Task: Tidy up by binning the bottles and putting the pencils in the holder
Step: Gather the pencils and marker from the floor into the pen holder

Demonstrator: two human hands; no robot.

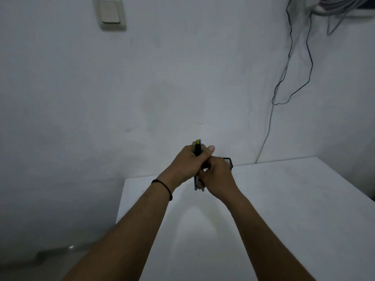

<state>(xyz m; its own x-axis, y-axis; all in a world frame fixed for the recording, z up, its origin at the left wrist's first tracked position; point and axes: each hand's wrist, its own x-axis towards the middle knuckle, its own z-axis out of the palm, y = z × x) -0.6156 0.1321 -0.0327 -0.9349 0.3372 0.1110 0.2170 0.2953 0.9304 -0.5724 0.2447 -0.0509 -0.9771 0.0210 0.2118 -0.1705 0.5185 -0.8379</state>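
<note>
My left hand [189,162] is wrapped around a bundle of pencils [197,147], held upright above the white table [284,199]. Their coloured ends stick out above my fist and their lower ends show below it. My right hand [218,177] is closed against the lower part of the same bundle. Behind my right hand a dark holder [229,161] stands near the table's far edge, and only its top corner shows. No bottle or bin is in view.
A white wall stands right behind the table. Dark and grey cables [292,82] hang down the wall at the right to the table's back edge. A light switch [110,14] is high on the left. The floor lies left of the table.
</note>
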